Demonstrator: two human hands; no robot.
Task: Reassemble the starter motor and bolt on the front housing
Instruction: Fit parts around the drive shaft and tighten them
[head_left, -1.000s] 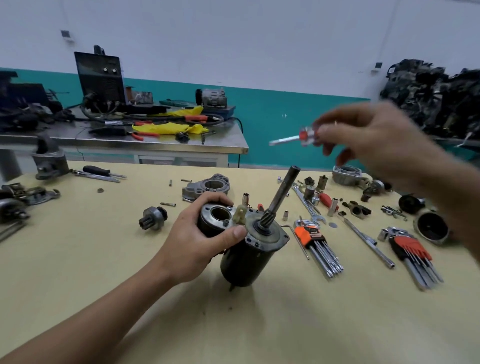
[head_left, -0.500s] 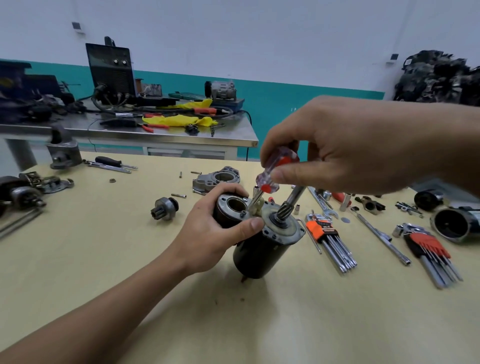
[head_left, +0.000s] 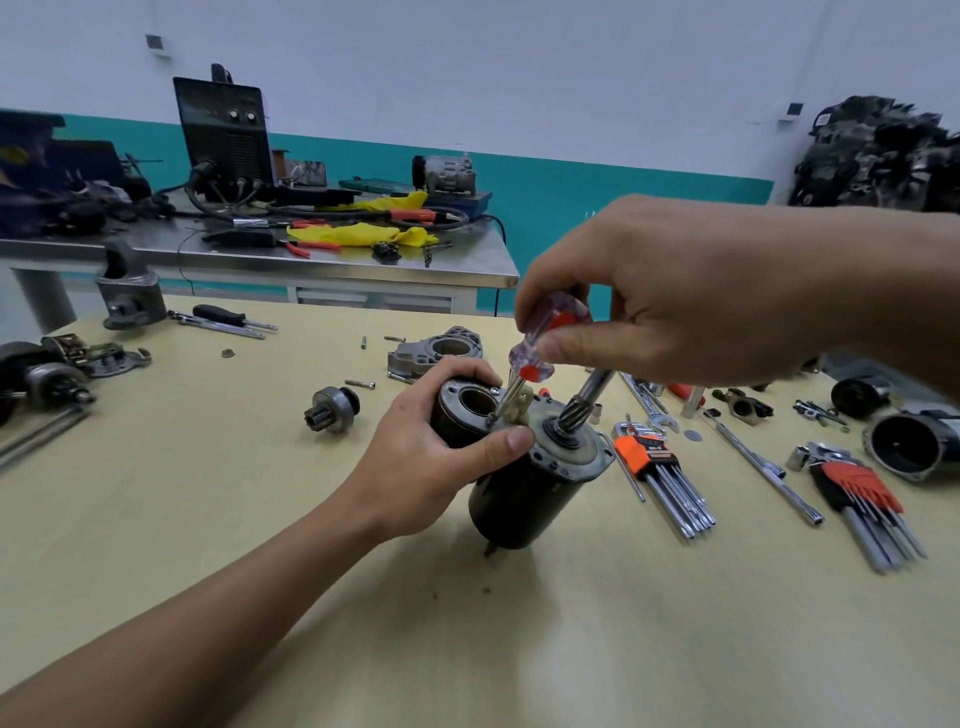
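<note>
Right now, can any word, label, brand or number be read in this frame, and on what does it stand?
No text can be read.
orange hex key holder: dark print on it, too blurred to read.
black machine on the back bench: panel markings too small to read.

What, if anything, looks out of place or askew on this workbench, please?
The starter motor leans tilted on the table, steadied by the left hand. Loose bolts lie scattered behind it. Nothing looks damaged.
</note>
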